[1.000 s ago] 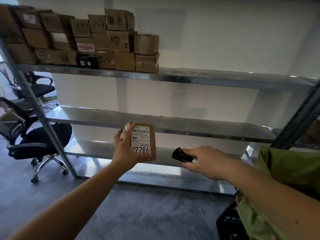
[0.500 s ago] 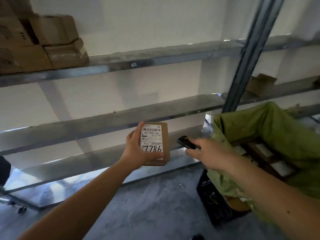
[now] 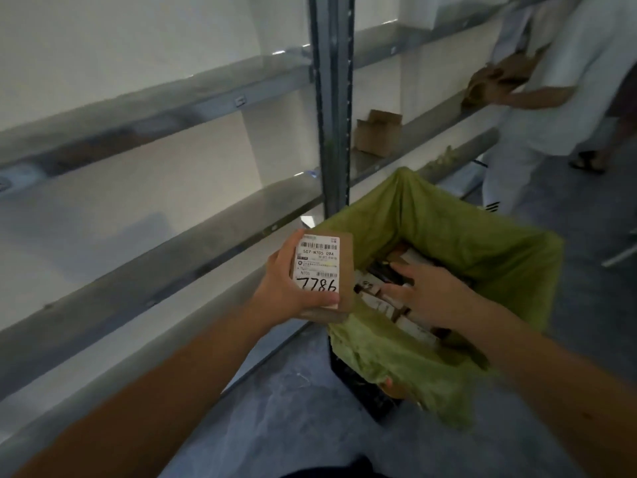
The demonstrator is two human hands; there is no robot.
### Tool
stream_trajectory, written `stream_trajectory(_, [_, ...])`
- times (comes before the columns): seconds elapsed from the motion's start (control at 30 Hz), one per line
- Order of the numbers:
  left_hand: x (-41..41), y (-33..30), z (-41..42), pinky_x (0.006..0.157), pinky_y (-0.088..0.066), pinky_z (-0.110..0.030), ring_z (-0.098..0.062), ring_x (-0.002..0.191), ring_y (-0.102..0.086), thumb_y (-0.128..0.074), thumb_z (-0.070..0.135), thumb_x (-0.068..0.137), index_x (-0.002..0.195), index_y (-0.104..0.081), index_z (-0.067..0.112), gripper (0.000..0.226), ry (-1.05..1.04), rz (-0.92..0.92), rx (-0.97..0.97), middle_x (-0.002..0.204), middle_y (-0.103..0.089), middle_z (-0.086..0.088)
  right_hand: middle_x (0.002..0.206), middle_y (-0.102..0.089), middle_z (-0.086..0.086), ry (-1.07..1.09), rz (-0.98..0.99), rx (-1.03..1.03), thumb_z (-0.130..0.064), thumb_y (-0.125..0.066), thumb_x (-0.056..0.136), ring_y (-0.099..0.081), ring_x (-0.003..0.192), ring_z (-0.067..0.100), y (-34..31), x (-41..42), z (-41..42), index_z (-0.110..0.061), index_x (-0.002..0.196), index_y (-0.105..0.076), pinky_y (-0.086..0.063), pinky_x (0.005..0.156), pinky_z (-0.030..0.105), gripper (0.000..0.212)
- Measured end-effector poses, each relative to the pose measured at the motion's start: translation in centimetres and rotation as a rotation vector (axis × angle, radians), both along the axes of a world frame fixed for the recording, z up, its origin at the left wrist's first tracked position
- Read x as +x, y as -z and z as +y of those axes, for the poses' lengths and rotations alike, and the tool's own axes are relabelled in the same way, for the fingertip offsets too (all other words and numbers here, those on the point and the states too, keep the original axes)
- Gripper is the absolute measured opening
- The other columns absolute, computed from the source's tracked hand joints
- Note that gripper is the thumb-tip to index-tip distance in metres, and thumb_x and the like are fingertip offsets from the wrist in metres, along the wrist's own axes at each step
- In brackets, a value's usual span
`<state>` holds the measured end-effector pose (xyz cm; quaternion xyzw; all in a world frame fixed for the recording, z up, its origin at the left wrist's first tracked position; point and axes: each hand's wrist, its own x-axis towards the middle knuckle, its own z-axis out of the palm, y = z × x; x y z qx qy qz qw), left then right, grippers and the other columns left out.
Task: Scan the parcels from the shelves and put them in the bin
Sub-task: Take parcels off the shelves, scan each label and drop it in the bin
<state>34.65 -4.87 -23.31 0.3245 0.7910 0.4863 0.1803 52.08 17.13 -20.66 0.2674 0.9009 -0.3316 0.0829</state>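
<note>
I see a 2nd person [image 3: 551, 81] in white at the far right, by the shelving, arm out to a crumpled brown bag [image 3: 496, 77] on a shelf there. Their sandalled foot [image 3: 586, 163] is on the grey floor [image 3: 293, 408]. White wall [image 3: 120, 36] runs behind the racks. A pale roll [image 3: 462, 157] lies along the low shelf edge near them; can't tell what it is.

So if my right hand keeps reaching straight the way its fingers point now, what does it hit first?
Most likely the parcels piled in the green-lined bin: the right hand hangs over them, fingers pointing in and down. Depth is unclear.
</note>
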Motion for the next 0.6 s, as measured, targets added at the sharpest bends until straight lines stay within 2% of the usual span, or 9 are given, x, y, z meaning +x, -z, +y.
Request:
stream_trajectory(0.07, [-0.7,0.3,3.8,0.104,-0.055,-0.037,-0.003,0.125,-0.058,-0.102,0.056,0.044,0.157,-0.032,0.041,0.134,0.066,-0.020,-0.008,0.138,-0.055,0.014,0.146,-0.056,0.002,0.043,-0.058,0.009,-0.058,-0.054,0.101,-0.058,0.115,0.016,0.5,0.5,2.5,-0.025,0.161,-0.034,-0.040,0.081,0.022,0.072])
stream_trajectory(0.1, [-1.0,0.4,5.5,0.105,-0.055,-0.037,-0.001,0.125,-0.057,-0.104,0.051,0.048,0.159,-0.029,0.038,0.134,0.086,-0.045,-0.021,0.137,-0.053,0.019,0.138,-0.061,0.000,0.058,-0.076,0.018,-0.059,-0.053,0.101,-0.059,0.107,0.015,0.7,0.8,3.6,-0.026,0.160,-0.036,-0.040,0.077,0.022,0.070])
stream_trajectory(0.13, [-1.1,0.7,7.1,0.105,-0.054,-0.036,0.001,0.123,-0.055,-0.104,0.043,0.052,0.159,-0.027,0.038,0.132,0.109,-0.071,-0.032,0.134,-0.049,0.025,0.130,-0.064,-0.002,0.074,-0.082,0.026,-0.058,-0.052,0.101,-0.060,0.103,0.015,1.1,1.2,4.6,-0.027,0.159,-0.039,-0.041,0.075,0.021,0.067])
stream_trajectory(0.2, [-1.4,1.4,9.9,0.108,-0.053,-0.038,0.001,0.124,-0.055,-0.104,0.032,0.055,0.161,-0.025,0.037,0.133,0.155,-0.102,-0.048,0.135,-0.050,0.025,0.130,-0.062,-0.001,0.121,-0.096,0.020,-0.058,-0.052,0.102,-0.059,0.102,0.015,1.8,1.9,6.3,-0.027,0.157,-0.042,-0.044,0.075,0.021,0.064])
stream_trajectory(0.33, [-2.4,3.4,15.0,0.110,-0.050,-0.038,0.002,0.125,-0.055,-0.105,0.030,0.055,0.162,-0.025,0.036,0.133,0.240,-0.151,-0.100,0.136,-0.053,0.023,0.138,-0.060,0.002,0.253,-0.138,-0.042,-0.061,-0.051,0.101,-0.063,0.111,0.020,3.1,3.0,8.9,-0.029,0.158,-0.039,-0.055,0.094,0.037,0.067])
stream_trajectory(0.4, [-3.0,4.3,16.8,0.112,-0.049,-0.040,-0.002,0.128,-0.054,-0.106,0.038,0.051,0.161,-0.024,0.041,0.137,0.270,-0.175,-0.134,0.139,-0.053,0.019,0.133,-0.060,0.002,0.311,-0.152,-0.048,-0.060,-0.052,0.102,-0.063,0.103,0.019,3.4,3.1,9.7,-0.028,0.160,-0.036,-0.055,0.087,0.035,0.068])
stream_trajectory(0.5, [-3.9,5.8,20.3,0.113,-0.049,-0.047,-0.012,0.133,-0.053,-0.105,0.038,0.050,0.161,-0.023,0.042,0.138,0.332,-0.232,-0.199,0.144,-0.053,0.012,0.110,-0.059,-0.006,0.390,-0.174,-0.039,-0.061,-0.050,0.101,-0.057,0.084,0.008,4.4,3.3,10.9,-0.029,0.159,-0.038,-0.047,0.064,0.026,0.067])
stream_trajectory(0.53, [-4.2,6.4,21.5,0.113,-0.049,-0.048,-0.014,0.133,-0.053,-0.105,0.034,0.052,0.161,-0.023,0.042,0.137,0.354,-0.256,-0.219,0.144,-0.052,0.011,0.107,-0.057,-0.007,0.418,-0.187,-0.040,-0.062,-0.050,0.101,-0.057,0.084,0.008,4.6,3.4,11.1,-0.030,0.159,-0.037,-0.045,0.063,0.026,0.067])
stream_trajectory(0.6, [-4.8,7.7,23.8,0.112,-0.049,-0.049,-0.016,0.132,-0.054,-0.106,0.032,0.051,0.161,-0.023,0.042,0.138,0.411,-0.284,-0.252,0.144,-0.053,0.010,0.113,-0.058,-0.005,0.482,-0.209,-0.058,-0.062,-0.050,0.101,-0.059,0.089,0.010,5.1,3.4,11.2,-0.031,0.160,-0.036,-0.047,0.067,0.028,0.068])
